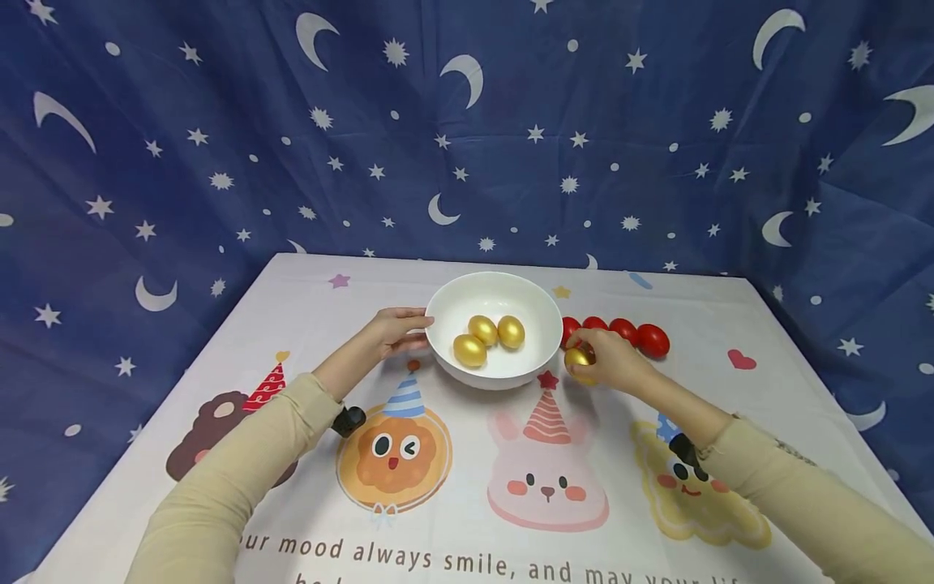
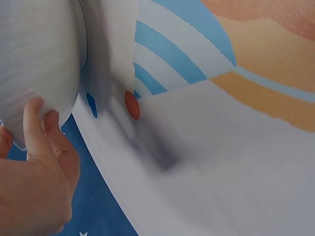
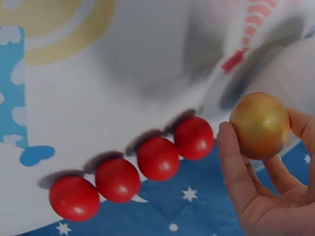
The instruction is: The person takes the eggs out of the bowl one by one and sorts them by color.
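A white bowl (image 1: 494, 375) stands on the table with three golden eggs (image 1: 482, 330) inside. At its left side, my left hand (image 1: 397, 331) holds the bowl, one digit at the rim and other fingertips against the outer wall; the left wrist view shows these fingers (image 2: 33, 125) on the bowl (image 2: 42, 54). Just right of the bowl, my right hand (image 1: 611, 357) pinches another golden egg (image 1: 579, 362) between thumb and fingers. The right wrist view shows that golden egg (image 3: 261, 125) raised off the cloth.
Several red eggs (image 1: 653, 341) lie in a row right of the bowl, behind my right hand. A white cloth with cartoon prints (image 1: 547, 478) covers the table. A blue curtain with moons and stars (image 1: 511, 162) hangs beyond the far edge.
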The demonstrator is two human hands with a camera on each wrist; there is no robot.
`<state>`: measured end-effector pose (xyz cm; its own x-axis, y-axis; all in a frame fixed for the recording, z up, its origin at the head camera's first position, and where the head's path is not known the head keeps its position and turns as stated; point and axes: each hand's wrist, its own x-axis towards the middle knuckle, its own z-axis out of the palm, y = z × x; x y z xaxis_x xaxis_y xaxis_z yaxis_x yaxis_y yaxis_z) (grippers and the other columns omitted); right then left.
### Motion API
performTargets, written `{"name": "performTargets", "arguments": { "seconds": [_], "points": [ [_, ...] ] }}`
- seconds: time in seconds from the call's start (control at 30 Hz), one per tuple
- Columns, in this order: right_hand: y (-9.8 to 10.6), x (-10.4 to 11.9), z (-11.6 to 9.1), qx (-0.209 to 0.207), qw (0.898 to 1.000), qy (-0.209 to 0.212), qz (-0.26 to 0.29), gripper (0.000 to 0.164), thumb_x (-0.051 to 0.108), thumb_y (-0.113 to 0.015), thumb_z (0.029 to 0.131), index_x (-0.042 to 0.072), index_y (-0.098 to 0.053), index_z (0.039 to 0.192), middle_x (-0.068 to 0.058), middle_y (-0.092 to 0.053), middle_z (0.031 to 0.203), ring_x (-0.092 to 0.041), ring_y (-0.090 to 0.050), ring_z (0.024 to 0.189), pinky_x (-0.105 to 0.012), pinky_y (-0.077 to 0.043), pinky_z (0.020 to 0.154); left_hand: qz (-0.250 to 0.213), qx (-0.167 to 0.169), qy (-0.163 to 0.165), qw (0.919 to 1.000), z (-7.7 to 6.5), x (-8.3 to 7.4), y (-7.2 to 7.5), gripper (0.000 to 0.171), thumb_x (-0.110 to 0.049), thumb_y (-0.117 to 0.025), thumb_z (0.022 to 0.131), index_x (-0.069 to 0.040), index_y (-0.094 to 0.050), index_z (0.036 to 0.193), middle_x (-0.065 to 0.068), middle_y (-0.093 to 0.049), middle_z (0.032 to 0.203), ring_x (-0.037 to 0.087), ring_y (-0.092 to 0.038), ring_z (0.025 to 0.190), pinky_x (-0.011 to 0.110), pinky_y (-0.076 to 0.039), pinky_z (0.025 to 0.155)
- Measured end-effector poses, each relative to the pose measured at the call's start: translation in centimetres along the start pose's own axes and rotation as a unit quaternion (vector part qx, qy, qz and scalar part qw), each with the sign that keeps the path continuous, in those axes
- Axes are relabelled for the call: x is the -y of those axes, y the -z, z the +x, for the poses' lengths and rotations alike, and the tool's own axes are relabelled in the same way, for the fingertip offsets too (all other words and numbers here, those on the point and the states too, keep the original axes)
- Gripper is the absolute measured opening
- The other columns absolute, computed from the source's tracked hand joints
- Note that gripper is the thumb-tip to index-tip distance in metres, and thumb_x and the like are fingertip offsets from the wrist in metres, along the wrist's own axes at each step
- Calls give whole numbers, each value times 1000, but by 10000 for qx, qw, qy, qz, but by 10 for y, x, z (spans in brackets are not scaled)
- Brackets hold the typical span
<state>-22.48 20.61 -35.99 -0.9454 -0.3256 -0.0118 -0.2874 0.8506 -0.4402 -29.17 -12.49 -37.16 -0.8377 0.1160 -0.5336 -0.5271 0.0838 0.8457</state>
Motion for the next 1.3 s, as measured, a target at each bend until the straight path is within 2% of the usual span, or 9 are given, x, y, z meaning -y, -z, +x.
{"name": "performTargets", "arguments": {
  "seconds": [0.23, 0.47, 0.6, 0.7, 0.87, 1.13, 1.3],
  "points": [
    [-14, -10, 10, 140, 9998, -125, -19, 29, 7, -73, 76, -1, -64, 103, -14, -67, 92, -22, -56, 78, -30, -62, 69, 0, -53, 46, 10000, 1, -1, 0, 52, -14, -62, 91, -11, -45, 140, 13, -47, 139, 21, -61, 106, 17, -61, 73],
    [-20, -14, 14, 278, 9993, -244, -52, 32, 9, -75, 77, -3, -64, 105, -15, -67, 92, -22, -56, 78, -31, -63, 71, 17, -6, 65, 10000, 0, -2, -1, 54, -13, -62, 92, -12, -42, 142, 12, -46, 141, 26, -55, 121, 16, -61, 73],
    [-22, -15, 16, 310, 9992, -238, -76, 31, 7, -74, 77, -4, -64, 104, -15, -68, 90, -21, -56, 76, -30, -63, 69, 8, -1, 71, 10000, -1, -2, -1, 54, -13, -62, 92, -12, -42, 142, 13, -47, 140, 24, -59, 114, 15, -61, 71],
    [-24, -15, 17, 352, 9990, -282, -64, 30, 7, -74, 77, -3, -64, 103, -14, -68, 87, -21, -56, 74, -28, -62, 67, -4, 1, 69, 10000, -2, 0, -1, 53, -13, -62, 91, -11, -43, 141, 13, -47, 140, 20, -62, 102, 16, -61, 71],
    [-25, -14, 16, 385, 9987, -339, -80, 31, 7, -75, 77, -3, -64, 104, -14, -68, 88, -21, -57, 75, -29, -63, 67, -65, 7, 89, 9999, -3, 1, -1, 52, -12, -62, 91, -10, -45, 140, 13, -45, 140, 15, -62, 89, 17, -61, 72],
    [-25, -14, 16, 373, 9984, -416, -94, 32, 10, -76, 78, -3, -63, 104, -16, -68, 90, -22, -58, 76, -29, -63, 69, -87, 18, 57, 9999, -2, -1, -2, 54, -11, -62, 91, -10, -42, 142, 15, -45, 140, 18, -62, 96, 17, -61, 73],
    [-24, -14, 15, 320, 9990, -317, -35, 33, 11, -75, 78, -4, -64, 105, -16, -67, 90, -22, -57, 76, -28, -62, 66, -24, -7, 97, 9999, -2, -2, -1, 54, -12, -62, 91, -11, -42, 142, 14, -46, 139, 14, -62, 86, 16, -61, 71]
  ]
}}
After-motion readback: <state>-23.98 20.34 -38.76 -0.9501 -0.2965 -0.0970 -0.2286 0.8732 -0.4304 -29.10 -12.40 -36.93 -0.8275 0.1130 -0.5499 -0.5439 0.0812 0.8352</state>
